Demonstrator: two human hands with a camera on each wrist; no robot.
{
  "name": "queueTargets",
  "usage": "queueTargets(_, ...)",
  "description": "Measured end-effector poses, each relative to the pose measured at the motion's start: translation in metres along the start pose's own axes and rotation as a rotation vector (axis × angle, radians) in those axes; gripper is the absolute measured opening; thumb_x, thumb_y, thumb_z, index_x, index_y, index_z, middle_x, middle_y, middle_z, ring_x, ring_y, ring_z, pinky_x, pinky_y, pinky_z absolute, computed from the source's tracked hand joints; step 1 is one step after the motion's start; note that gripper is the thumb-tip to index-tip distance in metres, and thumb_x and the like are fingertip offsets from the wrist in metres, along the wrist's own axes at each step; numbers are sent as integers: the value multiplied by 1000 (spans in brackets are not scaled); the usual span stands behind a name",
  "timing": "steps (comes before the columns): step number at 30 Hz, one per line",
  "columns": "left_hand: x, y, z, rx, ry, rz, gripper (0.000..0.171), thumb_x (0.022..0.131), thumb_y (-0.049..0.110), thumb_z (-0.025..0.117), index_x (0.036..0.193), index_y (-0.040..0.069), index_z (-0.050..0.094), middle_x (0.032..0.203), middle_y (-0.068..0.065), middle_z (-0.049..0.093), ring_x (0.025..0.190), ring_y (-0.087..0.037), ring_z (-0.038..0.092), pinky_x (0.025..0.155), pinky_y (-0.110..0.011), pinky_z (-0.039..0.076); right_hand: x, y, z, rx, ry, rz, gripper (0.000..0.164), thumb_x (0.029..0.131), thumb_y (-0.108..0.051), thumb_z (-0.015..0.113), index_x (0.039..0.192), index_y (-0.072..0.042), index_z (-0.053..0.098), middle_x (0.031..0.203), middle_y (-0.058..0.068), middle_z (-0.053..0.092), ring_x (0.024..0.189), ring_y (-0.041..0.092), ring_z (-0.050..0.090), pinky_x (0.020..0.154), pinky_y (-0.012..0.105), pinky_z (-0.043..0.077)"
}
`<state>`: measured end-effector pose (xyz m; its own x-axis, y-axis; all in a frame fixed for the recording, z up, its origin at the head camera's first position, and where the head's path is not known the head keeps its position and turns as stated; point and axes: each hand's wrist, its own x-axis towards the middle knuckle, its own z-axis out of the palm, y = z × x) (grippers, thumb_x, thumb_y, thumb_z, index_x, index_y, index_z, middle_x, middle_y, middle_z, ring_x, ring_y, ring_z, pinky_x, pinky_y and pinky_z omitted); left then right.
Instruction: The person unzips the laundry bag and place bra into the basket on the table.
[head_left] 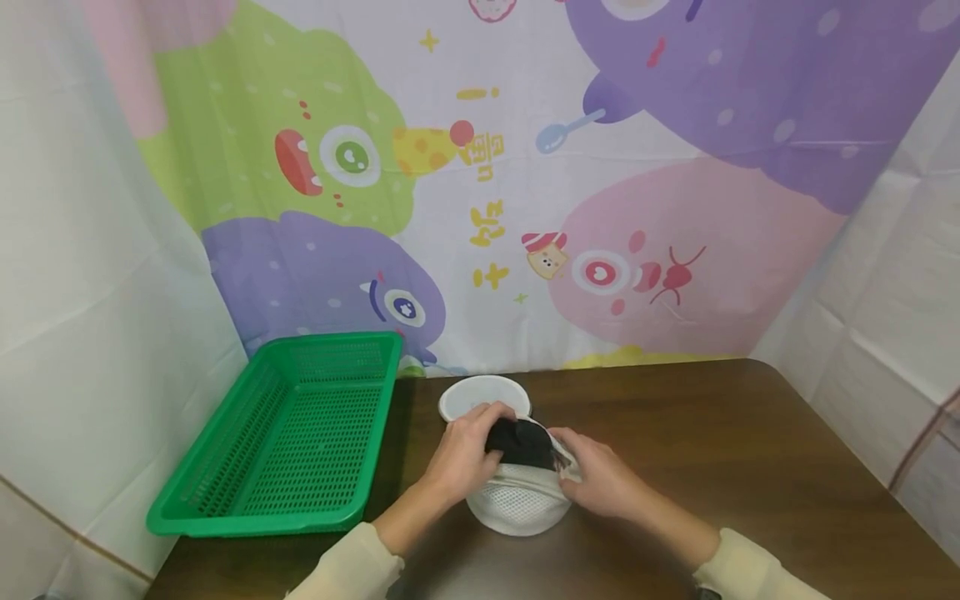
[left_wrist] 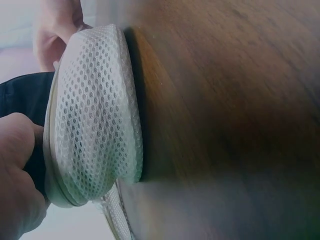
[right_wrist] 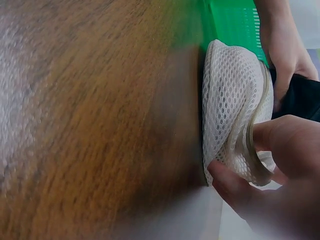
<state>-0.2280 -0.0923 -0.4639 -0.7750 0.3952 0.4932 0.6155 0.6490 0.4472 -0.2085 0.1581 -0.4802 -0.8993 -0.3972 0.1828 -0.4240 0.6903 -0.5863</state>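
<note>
A round white mesh laundry bag (head_left: 519, 510) stands on the brown table, its top open. A black folded cloth item (head_left: 521, 443) sticks up out of the opening; its lower part is hidden inside. My left hand (head_left: 459, 454) grips the black cloth at the bag's left side, thumb in front. On the right, my right hand (head_left: 606, 482) pinches the bag's rim between thumb and fingers. The right wrist view shows that hand (right_wrist: 285, 170) curled over the mesh wall (right_wrist: 227, 95). Just behind the bag lies a white round piece with a raised rim (head_left: 480, 393).
A green plastic basket (head_left: 381, 433) with slotted walls stands to the left on the wooden table (head_left: 712, 450). A cartoon-printed cloth (head_left: 510, 183) hangs at the table's back edge. Pale sheets (head_left: 97, 275) hang at the sides.
</note>
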Motion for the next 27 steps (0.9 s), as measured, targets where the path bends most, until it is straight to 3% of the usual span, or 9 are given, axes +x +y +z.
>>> queueTargets(7,-4,-1,-1,-46,87,-31,49,80,-13,85,120,10,69,119,-6,80,118,-28,80,106,-50,65,-1,0,1,-15,-10,4,69,82,-3,85,148,-7,64,137,14,79,121,36,78,99,50,62)
queueTargets(17,-6,2,-4,-4,120,-62,52,78,-10,85,122,13,69,121,-4,80,117,-28,80,100,-52,66,-1,0,3,-30,-2,-32,70,81,-2,85,148,-7,64,135,13,79,114,32,77,93,44,61)
queueTargets(27,0,4,-17,-38,158,-96,49,80,-10,80,122,11,70,121,-8,81,115,-30,79,103,-52,64,1,-2,2,-12,-22,34,73,81,0,86,150,-9,64,135,12,78,112,30,75,92,46,60)
